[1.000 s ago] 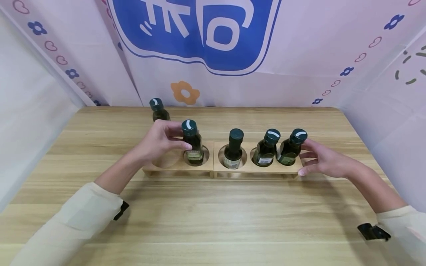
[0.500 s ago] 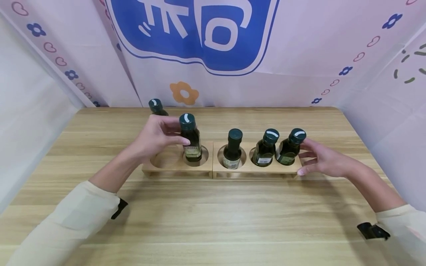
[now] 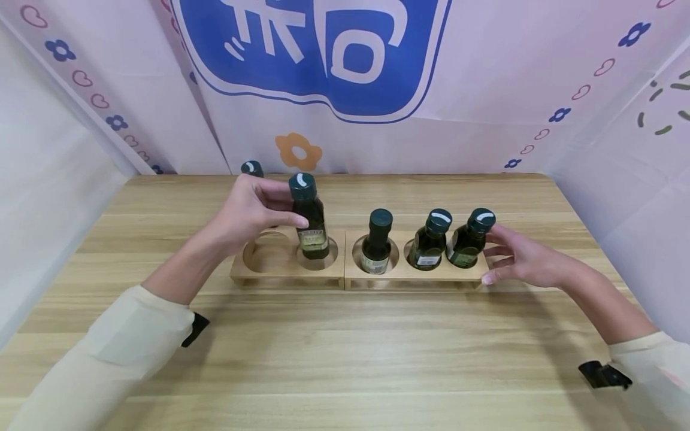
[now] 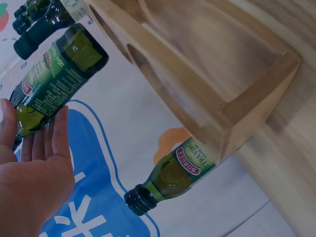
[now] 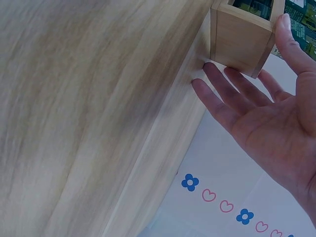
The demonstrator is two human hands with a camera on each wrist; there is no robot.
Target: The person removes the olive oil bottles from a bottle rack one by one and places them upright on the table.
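Observation:
My left hand (image 3: 245, 206) holds a dark green olive oil bottle (image 3: 312, 227) between thumb and fingers. The bottle is slightly tilted, its base raised above the second hole of the left wooden rack (image 3: 286, 275); the left wrist view shows a gap below it. That rack's first hole has no bottle in it. Behind my left hand stands another olive oil bottle (image 4: 170, 173), mostly hidden in the head view. At the far end of the right wooden rack (image 3: 420, 275), my right hand (image 3: 530, 260) lies with thumb and loosely extended fingers beside its end piece.
Three bottles stand in the right rack: a slim-necked one (image 3: 377, 242), a wider one (image 3: 429, 239) and an end one (image 3: 468, 239) near my right fingers. Both racks meet end to end on the wooden table (image 3: 345, 353). A printed cloth (image 3: 458, 143) hangs behind.
My left hand has lifted the bottle up and slightly left, out of the second hole. My right hand and the right rack's bottles have stayed in place.

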